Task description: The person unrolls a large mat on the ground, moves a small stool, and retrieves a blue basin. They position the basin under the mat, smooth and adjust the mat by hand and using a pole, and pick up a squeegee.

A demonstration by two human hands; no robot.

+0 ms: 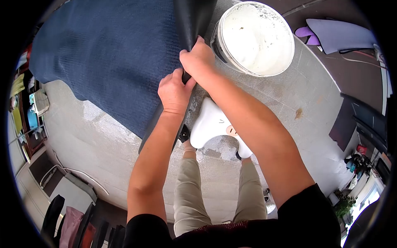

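Observation:
A large dark blue floor mat [107, 53] with a ribbed surface spreads over the upper left of the head view. Along its right side, the smooth black underside [192, 20] is turned up in a long fold. My left hand [175, 91] is closed on this folded edge, fingers curled over it. Just above and to the right, my right hand [198, 58] also pinches the edge. Both sets of fingertips are partly hidden. Beside my right hand stands a white bucket [256, 41], its inside stained. Below my hands is a small white stool [206, 122] with a printed face.
Wet patches mark the grey tiled floor [95, 140]. At the upper right lie a lilac-grey mat [341, 35] and purple slippers [308, 36]. Cluttered shelves [27, 107] line the left side. A plant [343, 205] stands at the lower right. My legs flank the stool.

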